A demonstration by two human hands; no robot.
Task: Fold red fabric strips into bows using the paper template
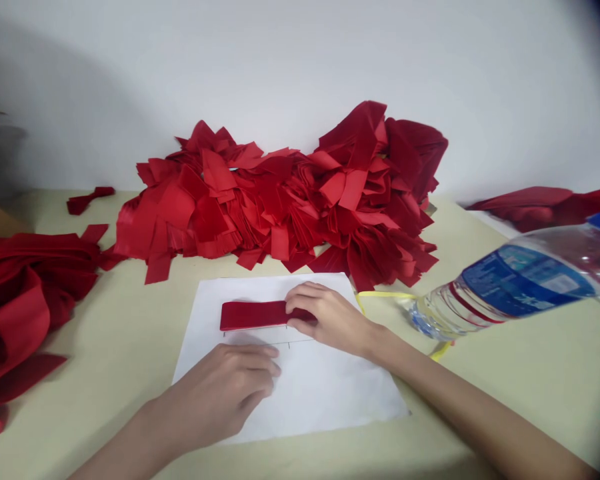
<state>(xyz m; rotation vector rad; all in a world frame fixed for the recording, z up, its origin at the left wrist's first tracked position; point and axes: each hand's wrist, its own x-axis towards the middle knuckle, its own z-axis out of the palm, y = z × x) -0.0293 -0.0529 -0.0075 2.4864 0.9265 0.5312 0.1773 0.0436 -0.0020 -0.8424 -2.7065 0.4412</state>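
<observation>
Work on a table (pixel 145 327), its parts given from largest to smallest. The red heap (pixel 280 207) stands close beyond the paper; if jostled, loose pieces could slide onto it. The bottle (pixel 525 277) is near the right forearm, and an outward swing of the elbow might knock it. The paper (pixel 330 393) shows no visible weight beyond the hands, so a sideways drag could shift it. The left hand (pixel 230 383) is just on the near side of the strip, apart from it, fingers bent and close together; whether they hold anything cannot be told. The right hand (pixel 333 317) pinches the strip's right end between thumb and fingers; uneven pressure there might skew the layers. The strip (pixel 253 315) lies on the paper's far half, its long axis running side to side, roughly parallel to the paper's far edge, the free end pointing left.
</observation>
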